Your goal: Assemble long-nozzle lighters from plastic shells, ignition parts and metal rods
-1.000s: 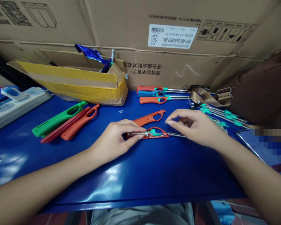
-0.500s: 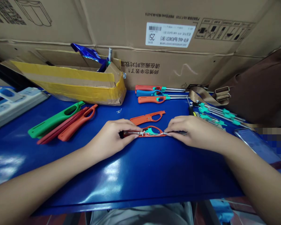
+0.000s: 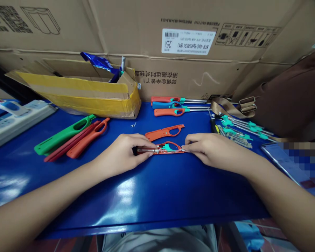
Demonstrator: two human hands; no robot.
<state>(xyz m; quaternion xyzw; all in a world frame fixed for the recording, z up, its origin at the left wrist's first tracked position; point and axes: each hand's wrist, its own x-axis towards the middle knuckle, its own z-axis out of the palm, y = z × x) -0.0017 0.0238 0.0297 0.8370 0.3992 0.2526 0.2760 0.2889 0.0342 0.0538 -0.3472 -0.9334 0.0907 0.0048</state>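
Note:
An orange lighter half-shell (image 3: 166, 148) with a teal trigger and metal insides lies on the blue table (image 3: 157, 196) at the centre. My left hand (image 3: 126, 154) pinches its left end, fingers closed on it. My right hand (image 3: 210, 148) pinches the metal tube at its right end, fingers closed. Just behind lies the matching empty orange half-shell (image 3: 164, 132).
Green, red and orange lighter shells (image 3: 70, 136) lie at left. Three assembled lighters (image 3: 178, 105) rest by the cardboard boxes (image 3: 173, 45) at the back. Several teal-tipped metal tubes (image 3: 238, 130) lie at right beside a brown strap bag (image 3: 291, 98). A taped carton (image 3: 89, 92) and power strip (image 3: 13, 119) stand left.
My right hand came down from above the shell and closed on the metal tube at the shell's right end. My left hand stayed on the left end.

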